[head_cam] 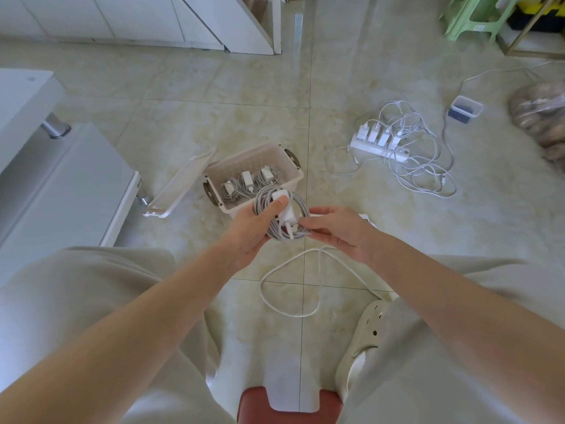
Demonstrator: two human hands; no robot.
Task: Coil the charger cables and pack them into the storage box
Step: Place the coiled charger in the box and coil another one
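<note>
Holding a coiled grey charger cable with its white plug block just in front of you, above the pale tiled floor, you have your left hand wrapped around the coil's left side, thumb pressed on the block. Your right hand pinches the strands at the coil's right edge with its fingertips. The coil hangs over the near corner of the open, pale pink plastic storage box, which sits on the floor. Three coiled grey chargers with white plugs already lie inside it. The box's translucent lid lies tilted against its left side. To the right, well apart from the box, a white power strip carries four white plugs among a tangle of thin white cables. A loose white cable loop lies on the tiles below your hands, near your pale perforated clog.
</note>
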